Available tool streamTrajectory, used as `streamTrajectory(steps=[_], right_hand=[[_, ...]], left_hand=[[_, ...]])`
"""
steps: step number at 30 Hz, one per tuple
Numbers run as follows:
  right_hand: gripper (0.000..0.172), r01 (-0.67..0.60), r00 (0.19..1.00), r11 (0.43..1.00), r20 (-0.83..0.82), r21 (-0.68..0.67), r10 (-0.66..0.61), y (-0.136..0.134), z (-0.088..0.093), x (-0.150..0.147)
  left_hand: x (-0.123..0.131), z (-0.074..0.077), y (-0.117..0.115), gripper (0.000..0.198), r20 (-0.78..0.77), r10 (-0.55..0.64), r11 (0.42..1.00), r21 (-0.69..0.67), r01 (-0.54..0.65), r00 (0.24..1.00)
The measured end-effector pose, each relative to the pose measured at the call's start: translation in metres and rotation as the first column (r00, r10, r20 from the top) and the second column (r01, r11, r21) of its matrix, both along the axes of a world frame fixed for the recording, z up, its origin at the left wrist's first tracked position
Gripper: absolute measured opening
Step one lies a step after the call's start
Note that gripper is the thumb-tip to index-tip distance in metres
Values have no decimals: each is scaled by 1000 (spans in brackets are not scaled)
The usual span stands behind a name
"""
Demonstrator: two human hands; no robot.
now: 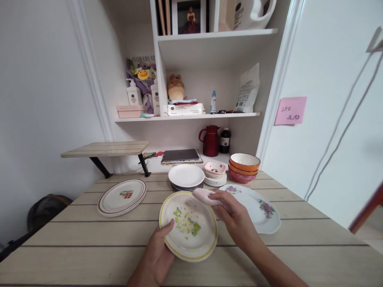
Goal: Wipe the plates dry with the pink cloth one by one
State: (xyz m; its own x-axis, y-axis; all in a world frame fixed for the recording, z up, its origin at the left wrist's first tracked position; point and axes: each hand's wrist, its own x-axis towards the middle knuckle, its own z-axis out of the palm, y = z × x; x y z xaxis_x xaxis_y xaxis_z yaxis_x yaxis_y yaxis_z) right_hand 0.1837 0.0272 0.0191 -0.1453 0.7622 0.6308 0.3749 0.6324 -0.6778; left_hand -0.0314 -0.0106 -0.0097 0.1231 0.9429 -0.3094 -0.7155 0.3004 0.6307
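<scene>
The fingers of the left hand (158, 249) grip the plate (191, 229) at its left, thumb over the yellow-banded rim and the rest mostly hidden beneath; those of the right hand (233, 213) pinch a pale cloth (205, 196) at the plate's upper right edge. Whether the cloth presses on the rim or hovers just over it, I cannot tell. The plate thus lies between the 2 hands, face up and tipped a little toward the wearer. The step in hand looks like wiping the plate; the next stroke would call for a firm left hold and light pressure across the leaf pattern. Just beyond the right hand sits a flowered platter (257, 205), partly behind it. Behind the plate are a white plate (186, 176) atop darker ones, small dishes (214, 169) and a stack of bowls (244, 169). Well to the left on the counter (80, 235) rests a stack of red-rimmed plates (122, 197).
</scene>
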Motion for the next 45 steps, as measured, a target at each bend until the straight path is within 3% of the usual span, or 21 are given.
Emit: streamTrajectory(steps=[8,12,20,25,32,38,45], right_hand=[[31,-34,989,992,139,-122,51,4,-7,-3],[34,-9,987,995,156,-101,25,3,-10,-4],[36,164,934,986,315,36,-167,0,-9,-4],[37,150,884,988,443,35,-150,-7,-3,-5],[34,191,873,981,460,-16,-162,-17,4,-13],[34,112,892,993,437,29,-113,-19,1,-22],[40,-97,895,993,443,73,55,-26,-1,-33]], left_hand=[[-1,5,0,53,-24,51,998,-36,-51,998],[-1,3,-1,53,-14,1,1000,-12,-1,1000],[-1,7,-9,55,-53,-134,989,56,136,990],[1,10,-11,54,-77,-169,979,100,177,982],[3,13,-16,42,-150,-223,956,160,246,963],[4,13,-16,49,-144,-246,942,197,272,958],[7,13,-16,54,-153,-227,950,180,253,962]])
